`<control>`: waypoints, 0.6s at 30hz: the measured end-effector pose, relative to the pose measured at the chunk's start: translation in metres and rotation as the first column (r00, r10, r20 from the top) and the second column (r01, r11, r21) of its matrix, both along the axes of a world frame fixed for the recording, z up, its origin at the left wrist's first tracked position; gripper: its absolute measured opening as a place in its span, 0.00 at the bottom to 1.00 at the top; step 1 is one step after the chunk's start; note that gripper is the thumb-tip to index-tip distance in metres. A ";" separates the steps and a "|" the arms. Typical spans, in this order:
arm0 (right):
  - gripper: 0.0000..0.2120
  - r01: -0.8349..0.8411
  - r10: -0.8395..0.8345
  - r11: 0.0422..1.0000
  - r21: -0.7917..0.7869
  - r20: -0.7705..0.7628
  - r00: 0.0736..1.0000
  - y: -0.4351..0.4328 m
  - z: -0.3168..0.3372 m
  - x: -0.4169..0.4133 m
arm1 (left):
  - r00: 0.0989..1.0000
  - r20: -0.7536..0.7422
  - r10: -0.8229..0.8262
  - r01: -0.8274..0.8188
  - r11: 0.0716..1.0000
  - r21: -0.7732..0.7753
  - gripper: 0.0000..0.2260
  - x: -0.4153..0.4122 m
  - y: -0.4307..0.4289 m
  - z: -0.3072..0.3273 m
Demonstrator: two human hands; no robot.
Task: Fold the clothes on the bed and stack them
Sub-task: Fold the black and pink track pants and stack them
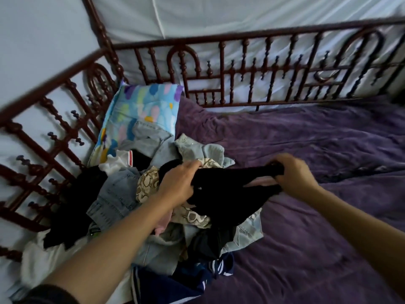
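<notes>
Purple bedspread [317, 137] covers the bed [306, 242], wrinkled and bare on its right half. On the left half lies a loose pile of clothes [153, 244], unfolded and tangled. Above the middle of the pile, a black garment [221, 194] is stretched between both hands. The left hand [178, 181] has its grip closed on the garment's left end, fingers curled into the cloth and knuckles up. The right hand [293, 172] has its grip closed on the right end, bunching the cloth in a fist. The garment's lower part sags onto the pile beneath it.

Within the pile, a pale denim piece [116, 200] lies left of the left hand, with a beige patterned cloth [148, 183] just beside the wrist. A navy garment [186, 279] with white stripes lies at the near edge, another black piece [74, 207] lies at the left by the rail [221, 69], and a white top [114, 163] shows at the far side. Beyond it, a pillow [142, 110] with blue, yellow and pink patches leans in the far-left corner. The rail is dark red wood with turned spindles and runs along the far and left sides of the bed, with white fabric [219, 16] behind it.
</notes>
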State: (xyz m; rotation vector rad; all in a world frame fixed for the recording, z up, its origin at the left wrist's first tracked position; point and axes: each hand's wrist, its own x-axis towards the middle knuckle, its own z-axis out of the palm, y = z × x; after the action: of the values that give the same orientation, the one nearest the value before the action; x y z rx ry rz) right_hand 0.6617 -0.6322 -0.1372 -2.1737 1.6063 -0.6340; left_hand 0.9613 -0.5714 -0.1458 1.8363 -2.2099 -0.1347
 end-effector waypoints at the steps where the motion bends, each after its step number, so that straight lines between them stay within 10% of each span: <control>1: 0.15 0.036 -0.036 0.998 -0.046 -0.001 0.999 0.000 0.017 -0.017 | 0.997 -0.076 0.027 -0.030 0.999 -0.034 0.18 -0.002 0.001 0.018; 5: 0.17 0.194 -0.198 0.971 -0.143 -0.021 0.980 0.011 0.077 -0.088 | 0.941 -0.316 0.123 -0.183 0.968 -0.169 0.16 -0.022 0.009 0.101; 9: 0.19 0.365 -0.346 0.931 -0.015 0.282 0.895 0.033 0.131 -0.162 | 0.786 -0.576 0.223 -0.344 0.933 -0.108 0.17 -0.056 0.022 0.179; 14: 0.13 0.238 -0.256 0.964 0.123 0.685 0.682 0.079 0.196 -0.211 | 0.475 -0.845 0.246 -0.149 0.969 0.199 0.07 -0.124 0.026 0.235; 18: 0.06 0.200 -0.250 0.967 0.158 0.738 0.627 0.112 0.222 -0.238 | 0.507 -0.855 0.109 0.009 0.991 0.132 0.06 -0.177 0.009 0.250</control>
State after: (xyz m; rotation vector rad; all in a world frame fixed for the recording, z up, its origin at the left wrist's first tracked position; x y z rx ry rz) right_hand 0.4240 -0.5203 0.0848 -1.3304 1.3710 -1.3352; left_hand 0.7838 -0.5625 0.1045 1.3682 -1.4129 -0.9751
